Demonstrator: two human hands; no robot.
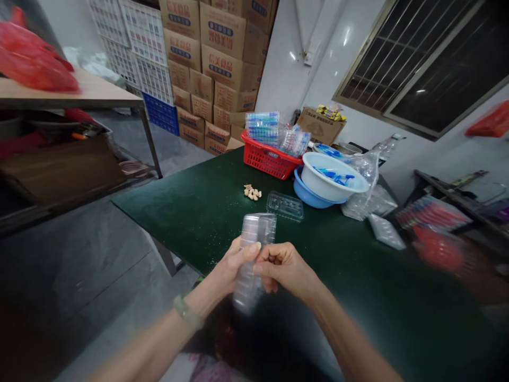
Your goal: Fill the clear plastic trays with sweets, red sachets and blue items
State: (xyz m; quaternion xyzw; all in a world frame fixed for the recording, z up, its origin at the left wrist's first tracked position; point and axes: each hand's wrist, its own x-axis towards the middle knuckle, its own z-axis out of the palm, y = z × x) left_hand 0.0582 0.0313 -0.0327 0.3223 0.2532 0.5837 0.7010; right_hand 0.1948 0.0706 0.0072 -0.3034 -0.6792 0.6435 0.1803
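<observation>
A ridged clear plastic tray (250,297) stands tilted in front of me; its lower end is blurred, and I cannot tell if several are nested together. My left hand (234,265), with a pale green bangle on its wrist, is wrapped round the tray, thumb across the front. At the tray's right edge, my right hand (282,265) is closed in a pinch, its fingers curled. Beyond the hands, another clear plastic tray (285,206) lies flat on the green table (191,207). To its left is a small heap of pale, peanut-like pieces (253,192).
A red basket (270,162) of packed trays stands at the table's far edge. Beside it, a white basin (334,183) with blue items sits on a blue basin (312,197). Plastic bags (360,207) lie to the right. Stacked cardboard boxes (222,66) stand behind.
</observation>
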